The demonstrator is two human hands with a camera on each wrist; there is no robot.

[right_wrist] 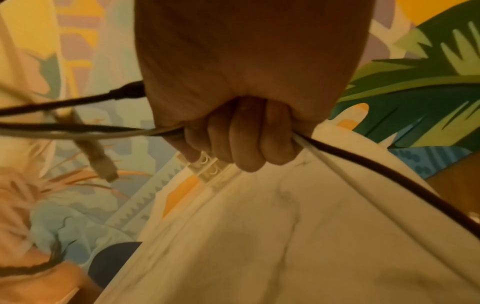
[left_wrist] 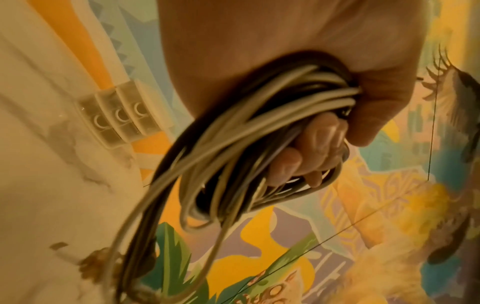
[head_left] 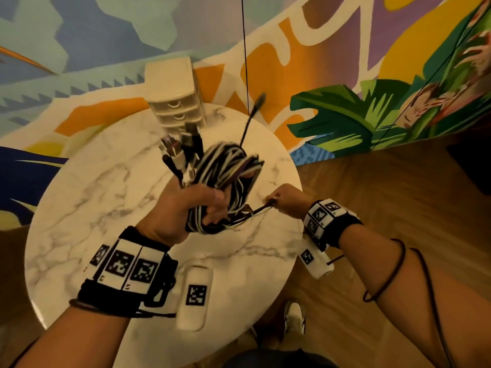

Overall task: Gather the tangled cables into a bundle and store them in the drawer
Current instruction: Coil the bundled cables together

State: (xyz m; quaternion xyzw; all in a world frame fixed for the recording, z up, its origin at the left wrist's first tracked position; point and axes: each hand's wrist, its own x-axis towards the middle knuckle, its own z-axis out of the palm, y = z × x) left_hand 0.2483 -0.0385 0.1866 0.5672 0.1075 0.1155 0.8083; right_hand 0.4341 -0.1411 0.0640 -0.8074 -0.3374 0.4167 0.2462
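Note:
A bundle of black and white cables (head_left: 225, 168) is held up over the round marble table (head_left: 87, 208). My left hand (head_left: 196, 208) grips the looped bundle (left_wrist: 233, 144), with several plug ends (head_left: 180, 150) sticking up behind the fist. To the right, my right hand (head_left: 284, 200) is curled round a few loose cable strands (head_left: 255, 212) that run taut from the bundle; the right wrist view shows a black and a white strand (right_wrist: 389, 170) passing through the fist (right_wrist: 241, 139). A small cream drawer unit (head_left: 176, 102) with three shut drawers stands at the table's far edge.
A painted mural wall (head_left: 372, 75) rises right behind the table. Wooden floor (head_left: 398, 195) lies to the right. A thin black cord (head_left: 245, 49) hangs down near the drawer unit. A shoe (head_left: 293, 318) shows below the table's near edge.

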